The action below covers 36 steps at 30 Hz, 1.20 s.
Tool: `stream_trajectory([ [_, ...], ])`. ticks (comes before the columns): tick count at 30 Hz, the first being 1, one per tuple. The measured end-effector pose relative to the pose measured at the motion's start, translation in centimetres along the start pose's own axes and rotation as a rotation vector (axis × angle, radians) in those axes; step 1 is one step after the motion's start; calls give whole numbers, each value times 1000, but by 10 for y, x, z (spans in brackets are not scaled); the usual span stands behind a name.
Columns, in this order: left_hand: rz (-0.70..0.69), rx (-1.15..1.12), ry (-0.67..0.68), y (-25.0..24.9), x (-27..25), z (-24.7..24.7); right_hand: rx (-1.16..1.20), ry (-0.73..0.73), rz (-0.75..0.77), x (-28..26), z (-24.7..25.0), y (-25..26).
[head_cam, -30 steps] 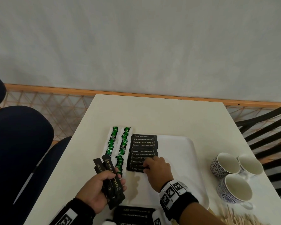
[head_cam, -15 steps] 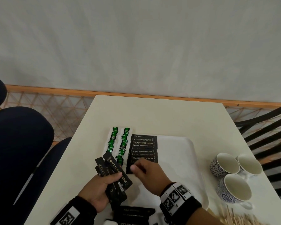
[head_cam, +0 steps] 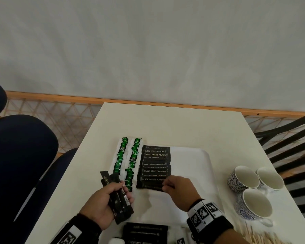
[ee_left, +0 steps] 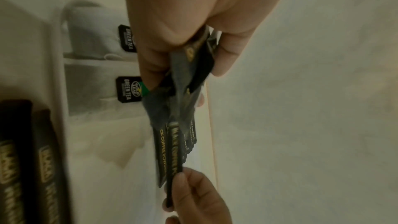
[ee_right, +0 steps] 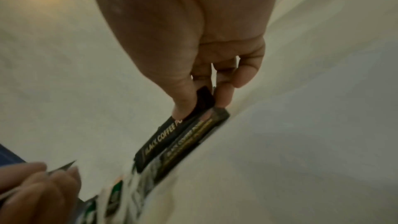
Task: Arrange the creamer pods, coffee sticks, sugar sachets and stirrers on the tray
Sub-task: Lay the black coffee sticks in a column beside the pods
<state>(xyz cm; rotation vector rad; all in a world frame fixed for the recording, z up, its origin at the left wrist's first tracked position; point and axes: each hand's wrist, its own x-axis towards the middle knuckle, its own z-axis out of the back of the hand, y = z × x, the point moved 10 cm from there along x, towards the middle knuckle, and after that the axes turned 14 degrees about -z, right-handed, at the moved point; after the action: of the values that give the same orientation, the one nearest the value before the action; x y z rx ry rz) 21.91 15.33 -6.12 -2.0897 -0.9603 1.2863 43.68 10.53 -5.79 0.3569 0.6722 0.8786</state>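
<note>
Now, by size:
Bench [head_cam: 165, 124]: white; it carries the tray, cups and loose packets.
Chairs: a dark blue chair [head_cam: 21, 155] stands at the left, a black slatted chair [head_cam: 289, 141] at the right.
Tray [head_cam: 197, 159]: white, at the bench's middle; its right half is bare.
Cups [head_cam: 250, 184]: three blue-patterned ones, touching, right of the tray.
Coffee row [head_cam: 155, 166]: black sticks overlapping in a column on the tray's left part.
Tea bags [head_cam: 128, 159]: two green-tagged columns just left of the row, between it and the left hand.
Left hand [head_cam: 102, 203]: fingers curled round a bundle [head_cam: 120, 199] of sticks, raised above the near-left bench.
Right hand [head_cam: 180, 191]: thumb and fingers [ee_right: 183, 101] pinch the end stick [head_cam: 151, 184] at the row's near end; the hand covers that stick's right end.
Spare sticks [head_cam: 144, 231]: black, at the near edge.
Stirrers [head_cam: 264, 236]: wooden pile at the near-right corner, partly cut off.
</note>
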Motion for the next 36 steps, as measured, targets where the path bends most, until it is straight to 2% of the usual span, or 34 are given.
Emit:
stream_trajectory([
  [4,6,1,-20,3,1,0,-83,17,-31,5,-15,-11],
  [12,-11,74,-8,1,2,4,-136,-114,30,7,-18,0],
  [22,-46,140,58,-2,-1,-5,-230,-204,79,3,-17,12],
  [25,-32,125,59,0,-2,-6,-190,-230,106,-2,-14,21],
  [27,-26,124,69,0,-2,-6,-71,-187,177,-10,-10,35],
  [28,-26,129,76,1,-2,-7,5,-113,210,-15,-11,44],
  [32,-18,161,112,5,-1,-11,311,292,213,-37,-28,68],
  [34,-7,179,122,7,-1,-12,373,335,218,-42,-29,72],
  [36,1,187,127,7,-3,-13,371,307,192,-41,-27,67],
])
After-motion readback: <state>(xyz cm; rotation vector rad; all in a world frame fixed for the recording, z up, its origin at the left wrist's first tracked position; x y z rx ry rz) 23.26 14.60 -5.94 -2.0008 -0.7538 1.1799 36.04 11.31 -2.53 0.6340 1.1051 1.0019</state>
